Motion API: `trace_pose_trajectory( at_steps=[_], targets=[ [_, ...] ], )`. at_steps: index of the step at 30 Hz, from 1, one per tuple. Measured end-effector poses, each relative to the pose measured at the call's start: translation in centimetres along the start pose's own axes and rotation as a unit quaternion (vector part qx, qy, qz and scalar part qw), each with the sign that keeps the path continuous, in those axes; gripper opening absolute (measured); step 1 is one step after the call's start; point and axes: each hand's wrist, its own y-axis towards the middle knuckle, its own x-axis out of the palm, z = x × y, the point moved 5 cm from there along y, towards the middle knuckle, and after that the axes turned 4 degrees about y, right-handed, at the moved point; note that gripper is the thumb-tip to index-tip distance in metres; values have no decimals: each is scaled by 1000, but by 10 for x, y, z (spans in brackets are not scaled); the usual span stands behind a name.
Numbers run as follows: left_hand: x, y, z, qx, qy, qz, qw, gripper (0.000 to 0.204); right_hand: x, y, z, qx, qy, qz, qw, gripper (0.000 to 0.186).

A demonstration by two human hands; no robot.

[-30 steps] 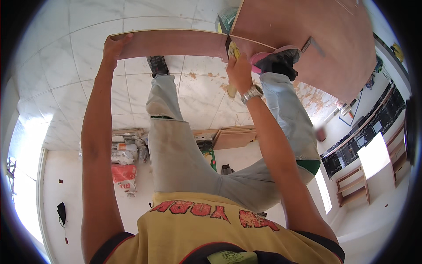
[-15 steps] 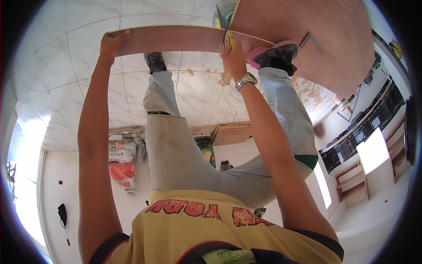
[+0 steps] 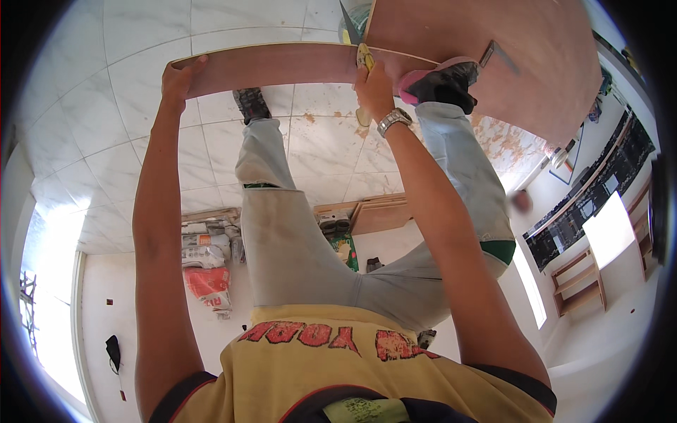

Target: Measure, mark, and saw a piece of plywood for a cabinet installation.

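A long, narrow reddish-brown board strip [image 3: 275, 69] lies across in front of me. My left hand [image 3: 183, 81] grips its left end, thumb on top. My right hand [image 3: 375, 92] is closed round the yellow handle of a handsaw [image 3: 364, 58], held against the strip right of its middle. The saw's dark blade points up and away beyond the strip's far edge; its lower part is hidden at the board. Right of the saw, my right shoe [image 3: 444, 86] presses on the wood beside a large reddish-brown sheet [image 3: 543, 70].
A metal try square [image 3: 493, 55] rests on the large sheet. Sawdust [image 3: 504, 141] is scattered over the white floor tiles. My left shoe [image 3: 252, 103] stands below the strip. Bags [image 3: 206, 250] and stacked boards [image 3: 381, 213] lie behind my legs; a wooden shelf frame [image 3: 578, 282] stands far right.
My right hand and the saw have shifted slightly up and to the left, with more blade past the strip's far edge. The left hand still holds the strip's end. The view has shifted slightly.
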Motion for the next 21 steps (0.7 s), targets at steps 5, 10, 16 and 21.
trace_pose_trajectory(
  at_steps=[5,10,16,21],
  targets=[
    [-36,-1,-23,-9,32,43,999,87,-35,-123,-11,37,0,-82,996,31],
    [-42,14,-32,-16,-5,2,1000,86,-55,-154,-15,45,39,-83,995,30],
    [-2,-1,-6,24,-29,17,999,89,-5,-21,-5,-44,32,22,998,30],
    [-49,-6,-25,0,26,54,998,90,-51,-174,-12,11,61,-59,996,29]
  ],
)
